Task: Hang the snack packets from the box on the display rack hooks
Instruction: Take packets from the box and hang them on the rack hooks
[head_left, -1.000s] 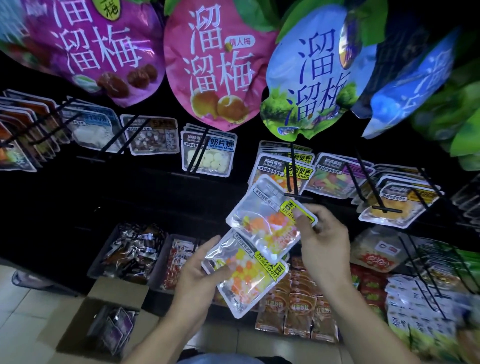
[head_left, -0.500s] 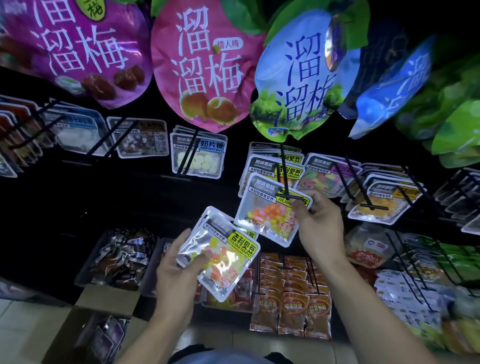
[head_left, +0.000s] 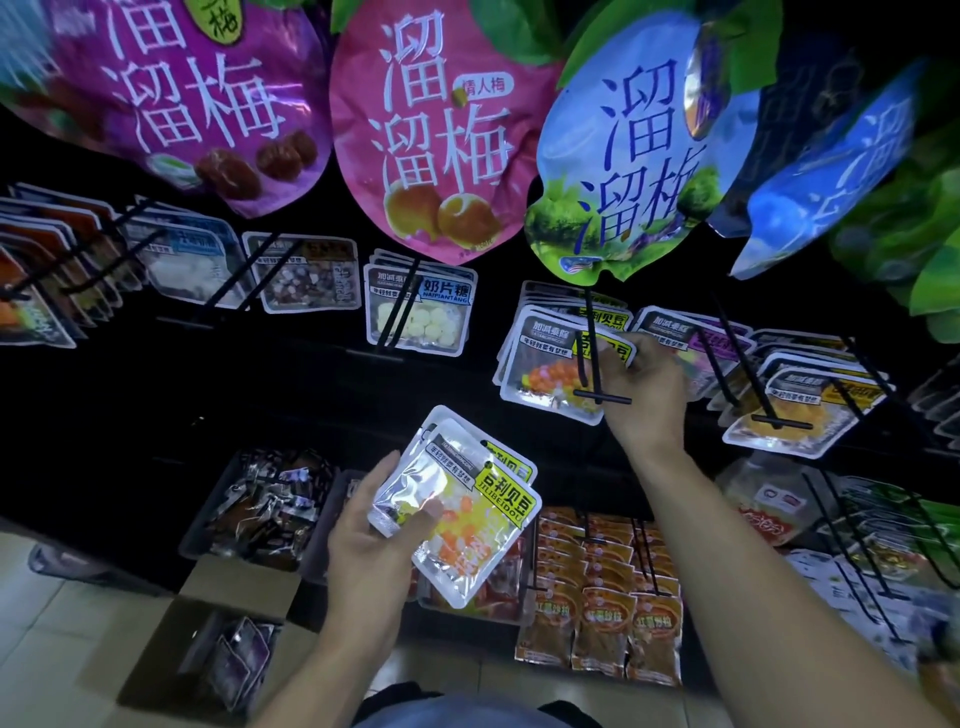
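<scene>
Left hand: the left hand (head_left: 376, 540), lower centre of the frame, holds a small stack of snack packets (head_left: 467, 514), thumb across the clear front, fingers curled behind; the packets tilt, yellow label toward the right.
Right hand: the right hand (head_left: 644, 395), right of centre, pinches the yellow-labelled top corner of a hung packet (head_left: 550, 364) that sits on the hook (head_left: 592, 353).
Hook: black double prong with a crossbar at its near end; several matching packets are stacked behind the front one.
Box: a cardboard box (head_left: 171, 649) stands open on the floor at lower left, flaps out; inside lie a few dark purple packets (head_left: 234, 660).
Trays: two dark bins (head_left: 208, 519) left of the left hand hold loose foil-wrapped snacks, heaped untidily.
Lower row: orange-brown packets (head_left: 602, 623) hang in tight rows at lower centre-right.
Upper row: large plum bags (head_left: 441, 130) in purple, pink and blue hang across the top.
Neighbours: a milk-candy packet (head_left: 418, 317) hangs on its own hook left of the hung packet.
</scene>
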